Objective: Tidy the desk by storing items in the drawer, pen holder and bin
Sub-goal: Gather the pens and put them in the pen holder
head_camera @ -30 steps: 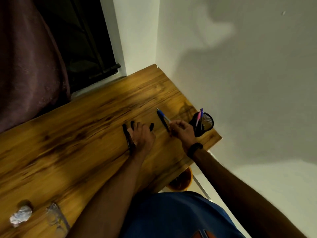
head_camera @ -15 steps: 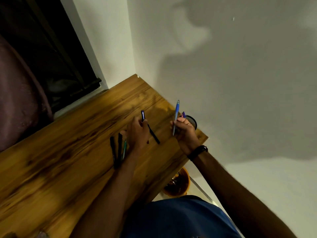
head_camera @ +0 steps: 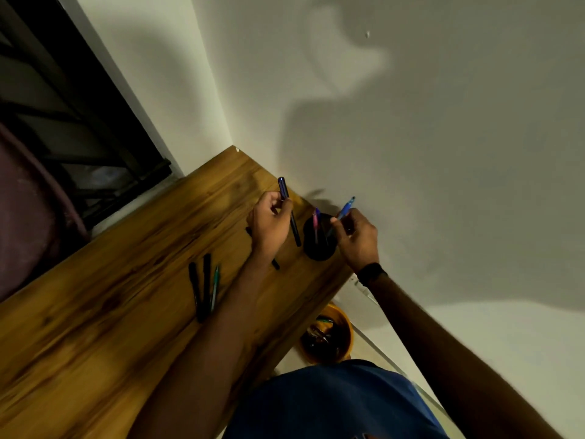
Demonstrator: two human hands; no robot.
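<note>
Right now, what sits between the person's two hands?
In the head view, the black pen holder stands between the left hand and right hand, beside the dark pen the left hand holds.

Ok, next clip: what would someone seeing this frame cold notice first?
Both hands are raised near the desk's far right corner, each holding a pen: the left hand grips a dark blue pen, and the right hand holds a light blue pen tilted over the black pen holder. Three more pens lie together on the wooden desk, and an orange bin stands on the floor beside the desk.
</note>
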